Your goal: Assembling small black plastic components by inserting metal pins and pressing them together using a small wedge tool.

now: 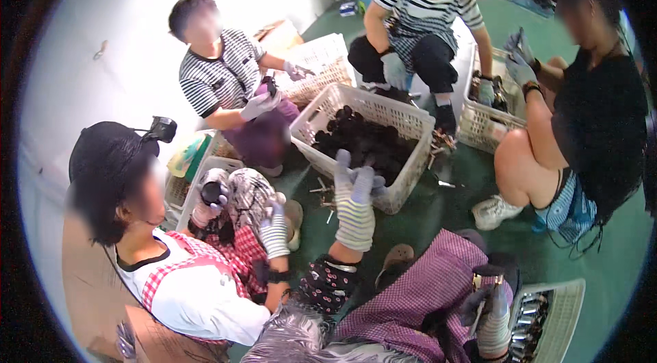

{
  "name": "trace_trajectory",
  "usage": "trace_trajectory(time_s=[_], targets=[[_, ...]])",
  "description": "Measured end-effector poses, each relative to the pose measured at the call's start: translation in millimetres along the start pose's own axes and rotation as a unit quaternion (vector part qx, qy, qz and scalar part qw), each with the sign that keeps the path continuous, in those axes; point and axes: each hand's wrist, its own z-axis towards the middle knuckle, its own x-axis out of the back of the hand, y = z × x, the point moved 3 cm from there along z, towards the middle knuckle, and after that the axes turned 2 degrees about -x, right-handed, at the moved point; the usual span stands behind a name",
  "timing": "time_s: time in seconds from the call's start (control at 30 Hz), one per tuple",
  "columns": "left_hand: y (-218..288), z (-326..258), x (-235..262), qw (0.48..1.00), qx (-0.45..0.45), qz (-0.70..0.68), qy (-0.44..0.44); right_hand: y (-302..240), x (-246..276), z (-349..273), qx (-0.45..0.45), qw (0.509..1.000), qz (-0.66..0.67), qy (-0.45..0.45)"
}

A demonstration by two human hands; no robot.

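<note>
My left hand (354, 202), in a striped knit glove, reaches over the near rim of a white slatted crate (335, 151). Its fingers are stretched and apart, close to a heap of black rounded pieces (373, 140) in the crate; nothing shows in them. Low on the right, my right hand (491, 325), in a similar glove, is closed around a small dark piece with a shiny gold-coloured band (487, 279). It is held above my lap, beside a checked purple cloth (417, 288). The exact kind of this piece cannot be made out.
A white crate (571, 308) with several shiny dark pieces stands at my right. Co-workers sit around: one close at left (185, 288), another at far left (219, 75), one across (424, 14), one at right (595, 110). Small sticks (441, 147) lie on the green floor.
</note>
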Motion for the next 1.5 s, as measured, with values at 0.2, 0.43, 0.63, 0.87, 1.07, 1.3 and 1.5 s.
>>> trace_trajectory(time_s=[0.2,0.43,0.63,0.87,1.07,1.3,1.5], targets=[[65.3,43.1,27.5,0.981,-0.188,0.022,0.040,14.7,12.9,27.6,-0.029,0.995,0.018,-0.095],[69.1,68.9,33.1,0.979,-0.191,-0.002,0.078,13.9,6.4,53.9,0.020,0.999,0.041,0.001],[14.1,52.0,46.1,0.990,-0.096,0.055,0.089,9.9,2.9,65.0,0.011,0.998,0.064,0.017],[-5.6,24.4,47.8,0.994,-0.052,0.040,0.085,10.2,12.5,57.2,-0.008,0.997,0.074,-0.005],[-36.7,-9.5,32.1,0.997,0.033,0.069,0.010,12.3,19.3,48.0,-0.016,0.996,0.090,-0.003],[-66.3,-34.5,-9.6,0.992,0.107,0.008,-0.063,23.4,35.2,44.9,0.010,0.996,0.085,0.034],[-41.1,-30.6,-20.3,0.995,0.104,-0.001,-0.012,14.5,42.5,41.8,0.028,0.996,0.086,-0.010]])
